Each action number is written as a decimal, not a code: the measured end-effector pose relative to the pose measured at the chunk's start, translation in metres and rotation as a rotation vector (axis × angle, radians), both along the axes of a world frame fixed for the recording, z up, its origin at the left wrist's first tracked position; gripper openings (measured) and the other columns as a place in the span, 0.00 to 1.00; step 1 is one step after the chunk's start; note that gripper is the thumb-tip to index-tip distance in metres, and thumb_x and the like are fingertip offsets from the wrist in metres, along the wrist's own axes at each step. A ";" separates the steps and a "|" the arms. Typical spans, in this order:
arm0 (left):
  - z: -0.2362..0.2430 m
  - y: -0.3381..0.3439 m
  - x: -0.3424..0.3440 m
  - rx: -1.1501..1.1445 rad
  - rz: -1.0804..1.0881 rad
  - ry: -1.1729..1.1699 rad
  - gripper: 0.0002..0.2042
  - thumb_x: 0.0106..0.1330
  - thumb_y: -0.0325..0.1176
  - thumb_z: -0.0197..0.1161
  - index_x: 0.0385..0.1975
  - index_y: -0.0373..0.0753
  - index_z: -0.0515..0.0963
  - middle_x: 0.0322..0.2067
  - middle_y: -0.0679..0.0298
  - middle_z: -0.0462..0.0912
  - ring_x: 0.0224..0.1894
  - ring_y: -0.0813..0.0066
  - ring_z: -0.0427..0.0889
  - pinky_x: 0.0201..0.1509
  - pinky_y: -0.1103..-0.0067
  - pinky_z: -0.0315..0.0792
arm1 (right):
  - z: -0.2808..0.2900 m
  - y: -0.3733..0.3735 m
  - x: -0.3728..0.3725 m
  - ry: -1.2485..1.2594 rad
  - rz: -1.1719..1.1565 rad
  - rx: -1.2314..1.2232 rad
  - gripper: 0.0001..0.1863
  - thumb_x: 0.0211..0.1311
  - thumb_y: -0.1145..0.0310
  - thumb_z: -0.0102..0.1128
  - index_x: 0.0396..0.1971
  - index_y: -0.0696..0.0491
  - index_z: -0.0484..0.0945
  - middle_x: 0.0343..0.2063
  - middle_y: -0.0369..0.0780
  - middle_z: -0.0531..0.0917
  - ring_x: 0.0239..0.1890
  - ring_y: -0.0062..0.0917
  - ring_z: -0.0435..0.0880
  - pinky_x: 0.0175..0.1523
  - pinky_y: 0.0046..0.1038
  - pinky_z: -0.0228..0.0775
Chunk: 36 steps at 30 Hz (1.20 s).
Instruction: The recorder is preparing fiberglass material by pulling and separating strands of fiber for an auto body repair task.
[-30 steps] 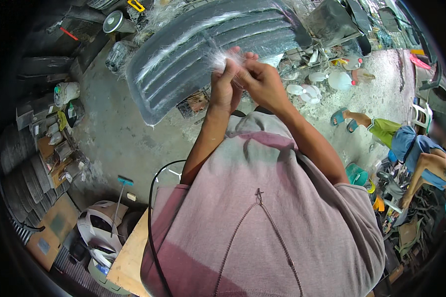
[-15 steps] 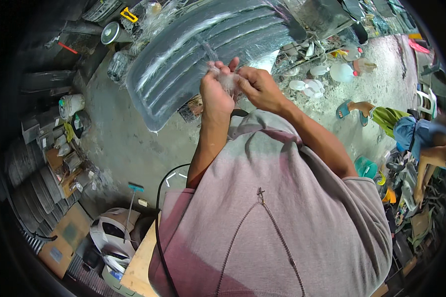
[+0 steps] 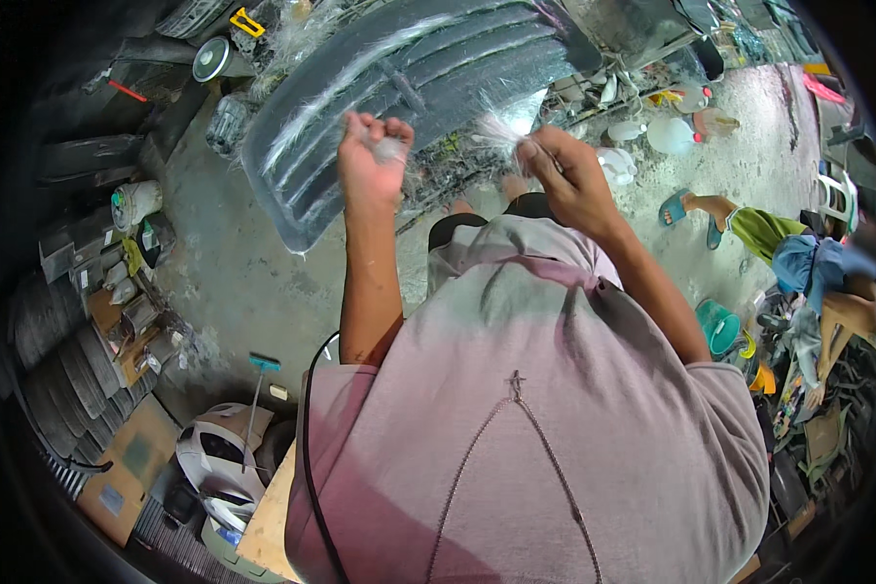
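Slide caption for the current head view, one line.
Left hand and right hand, apart, each hold white fibre near a dark ribbed panel.

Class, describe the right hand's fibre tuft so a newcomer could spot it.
Find the large dark ribbed panel up top. Below its right part, the right hand pinches the tuft. Its loose white strands fan leftward, unlike the compact wad in the left hand.

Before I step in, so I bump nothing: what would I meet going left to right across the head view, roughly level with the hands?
Pale bucket, left hand, white fibre tuft, right hand, red-capped jug, co-worker's green shorts.
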<state>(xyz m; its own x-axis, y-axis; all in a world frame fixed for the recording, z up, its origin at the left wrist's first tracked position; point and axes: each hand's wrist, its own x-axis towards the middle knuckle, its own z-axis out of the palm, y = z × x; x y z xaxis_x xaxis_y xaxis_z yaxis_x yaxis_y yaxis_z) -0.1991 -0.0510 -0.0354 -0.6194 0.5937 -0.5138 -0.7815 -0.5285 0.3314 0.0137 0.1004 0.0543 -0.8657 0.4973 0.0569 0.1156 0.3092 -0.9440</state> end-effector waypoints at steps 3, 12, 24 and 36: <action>0.022 0.020 0.028 -0.048 -0.223 0.114 0.15 0.69 0.49 0.56 0.33 0.42 0.73 0.24 0.64 0.75 0.32 0.65 0.80 0.36 0.68 0.74 | -0.006 0.006 -0.005 -0.008 -0.046 -0.084 0.14 0.70 0.62 0.52 0.31 0.58 0.77 0.21 0.35 0.74 0.25 0.19 0.70 0.31 0.24 0.63; 0.039 0.054 0.084 0.111 -0.248 0.371 0.27 0.67 0.58 0.53 0.49 0.37 0.71 0.44 0.54 0.79 0.50 0.59 0.79 0.55 0.63 0.72 | -0.001 -0.009 -0.044 -0.090 -0.093 0.020 0.10 0.64 0.65 0.60 0.34 0.58 0.80 0.24 0.37 0.76 0.26 0.17 0.73 0.29 0.23 0.64; 0.045 0.063 0.061 0.158 -0.098 -0.014 0.13 0.75 0.40 0.44 0.33 0.40 0.72 0.33 0.60 0.76 0.62 0.58 0.69 0.57 0.52 0.67 | -0.024 0.010 -0.037 -0.154 0.107 -0.279 0.14 0.69 0.62 0.53 0.45 0.57 0.76 0.29 0.33 0.77 0.32 0.16 0.73 0.39 0.20 0.66; 0.032 0.072 0.062 0.010 -0.077 -0.197 0.13 0.74 0.36 0.38 0.25 0.44 0.65 0.16 0.69 0.63 0.42 0.62 0.77 0.49 0.60 0.71 | -0.026 -0.004 -0.035 -0.080 0.041 0.176 0.08 0.60 0.70 0.53 0.29 0.59 0.77 0.26 0.49 0.78 0.31 0.45 0.78 0.37 0.39 0.69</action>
<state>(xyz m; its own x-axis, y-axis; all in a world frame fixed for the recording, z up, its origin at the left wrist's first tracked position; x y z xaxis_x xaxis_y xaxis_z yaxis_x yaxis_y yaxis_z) -0.1370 0.0206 -0.0038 -0.4601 0.6410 -0.6143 -0.8689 -0.4675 0.1629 -0.0214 0.0962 0.0285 -0.8903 0.4498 0.0705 0.1715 0.4747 -0.8633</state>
